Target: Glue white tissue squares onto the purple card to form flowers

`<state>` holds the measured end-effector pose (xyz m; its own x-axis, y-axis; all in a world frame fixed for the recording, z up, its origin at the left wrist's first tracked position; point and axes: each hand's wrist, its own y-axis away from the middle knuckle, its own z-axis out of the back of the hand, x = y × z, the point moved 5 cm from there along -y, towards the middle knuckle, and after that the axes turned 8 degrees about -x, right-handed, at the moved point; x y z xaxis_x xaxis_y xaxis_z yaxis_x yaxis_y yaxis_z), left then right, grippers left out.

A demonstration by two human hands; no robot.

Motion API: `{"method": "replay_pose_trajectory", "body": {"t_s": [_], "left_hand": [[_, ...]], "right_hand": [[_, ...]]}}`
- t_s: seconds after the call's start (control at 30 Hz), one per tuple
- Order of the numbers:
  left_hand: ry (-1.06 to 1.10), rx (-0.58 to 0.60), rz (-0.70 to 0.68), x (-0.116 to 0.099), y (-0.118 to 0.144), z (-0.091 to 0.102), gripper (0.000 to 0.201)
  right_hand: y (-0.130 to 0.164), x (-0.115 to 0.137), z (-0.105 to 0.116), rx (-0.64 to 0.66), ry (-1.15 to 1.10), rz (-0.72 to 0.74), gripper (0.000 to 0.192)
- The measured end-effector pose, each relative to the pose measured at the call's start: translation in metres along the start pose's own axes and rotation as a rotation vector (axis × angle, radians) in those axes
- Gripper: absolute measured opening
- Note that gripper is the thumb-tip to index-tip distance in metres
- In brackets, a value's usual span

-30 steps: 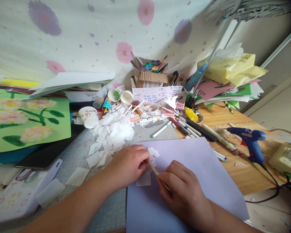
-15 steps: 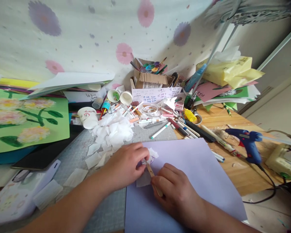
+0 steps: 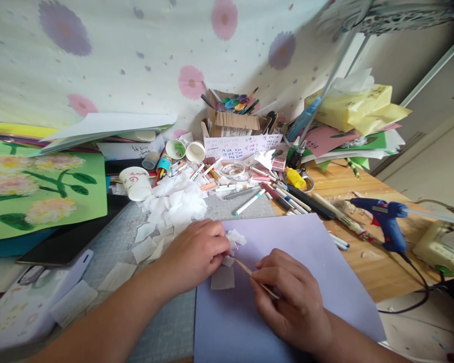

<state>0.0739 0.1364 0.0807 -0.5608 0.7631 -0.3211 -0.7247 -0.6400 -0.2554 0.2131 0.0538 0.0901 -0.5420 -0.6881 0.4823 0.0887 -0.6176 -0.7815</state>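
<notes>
Pinching crumpled white tissue-paper tuft (image 3: 234,238) with left hand (image 3: 196,252) at frame centre, over lilac paper sheet (image 3: 306,252). Gripping thin wooden stick (image 3: 245,268) in right hand (image 3: 287,297). Handling as light, soft, tear-prone; holding at base.

We are looking at bare forearms, no sleeves showing; the left hand (image 3: 196,252) and right hand (image 3: 291,297) are wearing no gloves.

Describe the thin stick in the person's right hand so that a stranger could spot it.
Find the lilac sheet at the desk's front. The right hand pinches a thin wooden stick pointing at crumpled white tissue under the left hand. Unlike the pens behind, it is bare wood.
</notes>
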Motion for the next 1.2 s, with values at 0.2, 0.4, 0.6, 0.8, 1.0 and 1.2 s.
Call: {"method": "replay_pose_trajectory", "body": {"t_s": [0.2,0.4,0.6,0.8,1.0,1.2], "left_hand": [[-0.024,-0.007,0.03,0.003,-0.001,-0.001,0.01],[-0.026,0.003,0.03,0.001,-0.002,-0.004,0.011],[-0.043,0.033,0.026,0.0,-0.002,-0.004,0.01],[-0.012,0.061,0.012,-0.003,-0.002,-0.003,0.01],[-0.023,0.07,-0.008,0.0,0.0,-0.004,0.011],[0.005,0.075,-0.01,0.001,0.001,0.001,0.01]], "right_hand": [[0.0,0.0,-0.002,0.01,-0.028,0.017,0.02],[0.001,0.0,-0.011,0.085,0.026,0.042,0.018],[0.005,-0.003,-0.019,0.166,0.113,0.051,0.017],[0.005,-0.003,-0.025,0.237,0.159,0.056,0.02],[-0.001,-0.002,-0.012,0.113,0.056,0.008,0.016],[-0.003,-0.007,-0.002,0.013,0.05,-0.061,0.017]]}}
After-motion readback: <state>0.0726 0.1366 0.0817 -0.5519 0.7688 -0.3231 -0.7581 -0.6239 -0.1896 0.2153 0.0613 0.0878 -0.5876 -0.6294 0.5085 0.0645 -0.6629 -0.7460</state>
